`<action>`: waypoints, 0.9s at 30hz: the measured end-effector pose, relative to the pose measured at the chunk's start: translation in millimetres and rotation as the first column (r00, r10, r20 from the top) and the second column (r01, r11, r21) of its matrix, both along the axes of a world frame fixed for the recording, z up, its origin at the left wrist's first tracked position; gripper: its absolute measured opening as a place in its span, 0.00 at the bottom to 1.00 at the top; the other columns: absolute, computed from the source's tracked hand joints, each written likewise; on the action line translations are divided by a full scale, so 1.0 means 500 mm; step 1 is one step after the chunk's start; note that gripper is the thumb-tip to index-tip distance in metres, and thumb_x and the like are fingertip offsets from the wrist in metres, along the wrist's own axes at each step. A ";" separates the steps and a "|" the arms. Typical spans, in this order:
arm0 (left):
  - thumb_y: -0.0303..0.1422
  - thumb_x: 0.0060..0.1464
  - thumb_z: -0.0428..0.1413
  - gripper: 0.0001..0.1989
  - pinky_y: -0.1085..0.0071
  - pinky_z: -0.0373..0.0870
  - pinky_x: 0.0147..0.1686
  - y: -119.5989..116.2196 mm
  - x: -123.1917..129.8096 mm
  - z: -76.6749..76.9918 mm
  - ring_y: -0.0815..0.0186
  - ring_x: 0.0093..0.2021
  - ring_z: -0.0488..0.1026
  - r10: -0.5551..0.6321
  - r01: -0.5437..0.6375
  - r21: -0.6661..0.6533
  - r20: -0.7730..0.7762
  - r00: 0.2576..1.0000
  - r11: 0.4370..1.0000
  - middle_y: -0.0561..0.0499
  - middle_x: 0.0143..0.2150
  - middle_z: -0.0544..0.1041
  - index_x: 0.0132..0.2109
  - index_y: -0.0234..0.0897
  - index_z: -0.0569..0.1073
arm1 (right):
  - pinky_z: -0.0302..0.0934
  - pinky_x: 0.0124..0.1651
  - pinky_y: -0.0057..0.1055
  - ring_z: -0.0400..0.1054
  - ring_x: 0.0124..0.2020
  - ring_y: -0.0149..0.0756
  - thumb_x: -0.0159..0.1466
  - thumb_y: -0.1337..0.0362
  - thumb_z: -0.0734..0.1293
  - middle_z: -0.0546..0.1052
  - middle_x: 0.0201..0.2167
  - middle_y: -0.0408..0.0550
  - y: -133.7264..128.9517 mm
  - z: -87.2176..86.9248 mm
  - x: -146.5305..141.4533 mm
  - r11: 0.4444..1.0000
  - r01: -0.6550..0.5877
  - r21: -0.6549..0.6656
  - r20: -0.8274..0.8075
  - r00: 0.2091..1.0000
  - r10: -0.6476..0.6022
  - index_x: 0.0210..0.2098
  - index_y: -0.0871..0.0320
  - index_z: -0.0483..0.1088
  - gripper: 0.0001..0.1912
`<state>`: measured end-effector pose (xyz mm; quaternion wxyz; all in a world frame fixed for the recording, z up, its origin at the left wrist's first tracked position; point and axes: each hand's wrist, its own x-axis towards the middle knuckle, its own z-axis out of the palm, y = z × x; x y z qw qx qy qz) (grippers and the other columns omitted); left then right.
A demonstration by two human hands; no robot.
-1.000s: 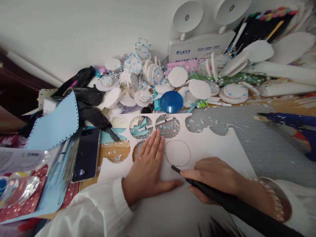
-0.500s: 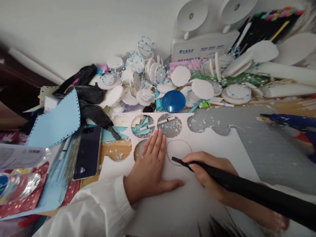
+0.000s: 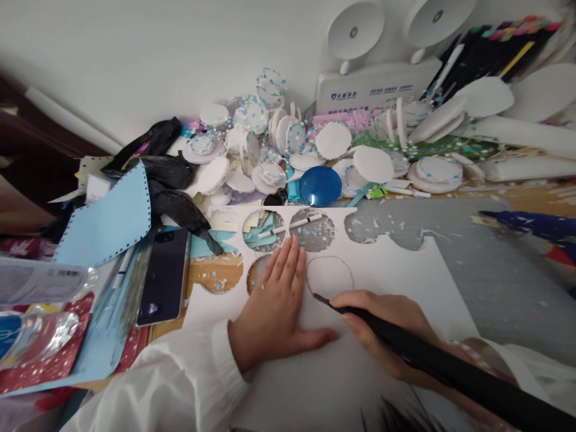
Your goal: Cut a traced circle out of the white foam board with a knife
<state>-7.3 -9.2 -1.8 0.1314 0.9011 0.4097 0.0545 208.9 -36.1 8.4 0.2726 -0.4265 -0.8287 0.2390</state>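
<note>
My left hand lies flat on a white foam sheet, fingers together and thumb stretched out to the right. Round holes and scalloped cut edges run along the far side of this sheet. To the right of those fingers is a drawn circle outline. My right hand is closed around a long black pen-shaped cutter, whose handle runs off toward the lower right. Its narrow dark tip touches the sheet at the lower left of the outline. The palm side of both hands is hidden.
Behind the sheet are a blue round lid and heaped white foam discs. A phone, black plastic and papers crowd the left. A blue glue gun lies right on the grey mat.
The cutter's tip has shifted slightly down and left relative to the drawn circle, with my right hand following. My left hand stays in place on the sheet. The whole view has shifted a little.
</note>
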 end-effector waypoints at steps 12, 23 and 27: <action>0.63 0.51 0.46 0.56 0.49 0.41 0.69 0.000 0.001 0.001 0.46 0.73 0.31 0.004 -0.004 -0.001 -0.024 1.000 1.000 0.27 0.72 0.39 0.69 0.19 0.42 | 0.54 0.24 0.31 0.67 0.18 0.32 0.65 0.69 0.58 0.73 0.18 0.43 -0.002 -0.020 -0.012 0.980 -0.116 0.164 0.075 0.992 0.105 0.34 0.56 0.71 0.11; 0.64 0.50 0.45 0.57 0.48 0.43 0.68 0.000 -0.003 -0.001 0.47 0.73 0.32 0.010 -0.010 -0.001 -0.011 1.000 1.000 0.28 0.72 0.39 0.70 0.22 0.39 | 0.56 0.25 0.35 0.66 0.19 0.35 0.62 0.69 0.59 0.70 0.18 0.43 -0.010 -0.019 0.004 0.977 -0.159 0.142 0.118 0.983 0.143 0.34 0.54 0.72 0.11; 0.66 0.50 0.44 0.58 0.50 0.42 0.69 0.000 -0.003 0.001 0.47 0.73 0.31 0.007 -0.007 0.001 -0.025 1.000 1.000 0.29 0.73 0.38 0.70 0.20 0.41 | 0.58 0.24 0.34 0.68 0.19 0.35 0.62 0.71 0.59 0.73 0.20 0.44 -0.005 -0.013 0.011 0.981 -0.178 0.082 -0.028 0.983 0.181 0.34 0.56 0.71 0.09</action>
